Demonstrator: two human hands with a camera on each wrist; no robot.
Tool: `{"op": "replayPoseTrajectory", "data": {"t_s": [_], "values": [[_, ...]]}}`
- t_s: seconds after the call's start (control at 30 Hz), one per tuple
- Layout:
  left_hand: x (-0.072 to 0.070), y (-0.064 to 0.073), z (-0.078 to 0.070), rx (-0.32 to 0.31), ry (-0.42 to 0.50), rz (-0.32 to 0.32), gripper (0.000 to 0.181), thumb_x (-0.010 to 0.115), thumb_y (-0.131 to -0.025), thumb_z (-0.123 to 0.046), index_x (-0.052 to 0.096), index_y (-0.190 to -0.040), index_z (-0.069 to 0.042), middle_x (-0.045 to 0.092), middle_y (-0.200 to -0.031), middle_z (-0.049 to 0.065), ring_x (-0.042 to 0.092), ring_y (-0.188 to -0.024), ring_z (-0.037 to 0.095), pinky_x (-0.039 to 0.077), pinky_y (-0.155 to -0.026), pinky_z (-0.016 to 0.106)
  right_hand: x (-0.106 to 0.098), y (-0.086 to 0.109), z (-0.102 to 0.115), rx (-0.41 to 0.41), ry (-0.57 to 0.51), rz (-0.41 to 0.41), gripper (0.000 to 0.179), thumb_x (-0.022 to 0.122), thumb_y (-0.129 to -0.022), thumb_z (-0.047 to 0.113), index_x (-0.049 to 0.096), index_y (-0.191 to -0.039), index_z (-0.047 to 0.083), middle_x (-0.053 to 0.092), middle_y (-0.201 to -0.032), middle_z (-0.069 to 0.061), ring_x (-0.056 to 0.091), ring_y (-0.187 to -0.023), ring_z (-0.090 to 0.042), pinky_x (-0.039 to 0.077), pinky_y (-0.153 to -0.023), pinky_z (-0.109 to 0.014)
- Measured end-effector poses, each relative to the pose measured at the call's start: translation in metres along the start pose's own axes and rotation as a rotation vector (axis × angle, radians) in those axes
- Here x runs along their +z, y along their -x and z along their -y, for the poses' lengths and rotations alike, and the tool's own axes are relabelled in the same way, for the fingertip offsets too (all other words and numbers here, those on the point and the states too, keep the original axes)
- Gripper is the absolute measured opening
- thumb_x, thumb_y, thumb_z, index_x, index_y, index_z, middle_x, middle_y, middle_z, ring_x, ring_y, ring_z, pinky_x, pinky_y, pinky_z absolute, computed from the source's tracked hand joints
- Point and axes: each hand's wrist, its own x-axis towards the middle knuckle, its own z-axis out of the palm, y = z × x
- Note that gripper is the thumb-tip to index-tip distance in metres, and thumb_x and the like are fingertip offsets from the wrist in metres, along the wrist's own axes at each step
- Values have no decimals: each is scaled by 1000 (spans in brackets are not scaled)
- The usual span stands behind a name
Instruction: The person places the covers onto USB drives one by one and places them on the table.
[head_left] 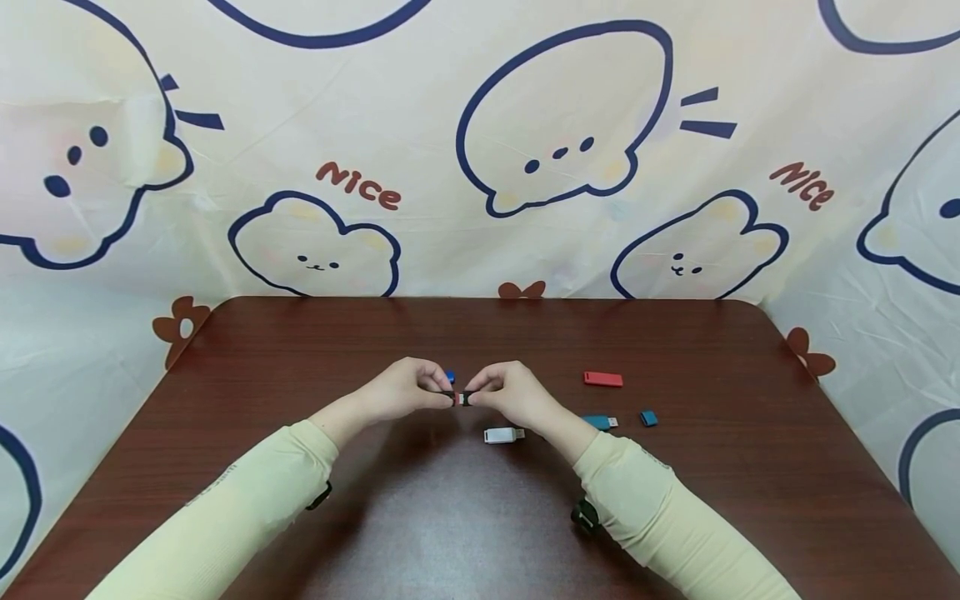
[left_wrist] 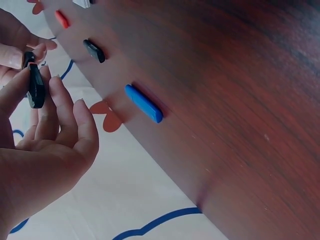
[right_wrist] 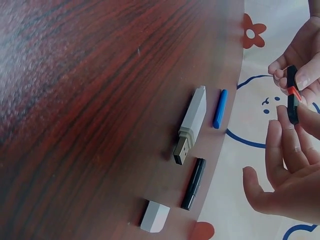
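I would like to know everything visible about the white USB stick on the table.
The white USB stick has a slim, smooth body that looks like plastic, a greyish collar and a bare metal plug. It lies on the brown table, nearer to the person than the right hand, its plug pointing right in the head view. Only the table appears to touch it.

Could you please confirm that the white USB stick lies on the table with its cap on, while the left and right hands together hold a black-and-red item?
Not quite: the cap is off. The right wrist view shows the white USB stick on the table with its metal connector bare. The left hand and right hand do hold a black-and-red item.
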Motion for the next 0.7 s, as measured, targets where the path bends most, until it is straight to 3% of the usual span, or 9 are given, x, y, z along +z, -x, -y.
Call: {"op": "replayPoseTrajectory", "data": {"t_s": [0.27, 0.7], "values": [[2, 0, -1, -1, 5, 0, 13, 70, -81, -10, 64, -89, -1, 68, -81, 6, 58, -77, 12, 43, -68, 26, -1, 0, 0, -1, 2, 1, 11, 67, -83, 9, 71, -92, 4, 70, -80, -7, 57, -75, -9, 45, -65, -23], [3, -2, -1, -17, 25, 21, 15, 70, -82, -11, 65, -91, -1, 69, -82, 5, 58, -78, 11, 44, -70, 25, -2, -1, -2, -4, -56, 45, 26, 65, -84, 7, 61, -110, 0, 71, -86, -12, 62, -80, -10, 45, -69, -22]]}}
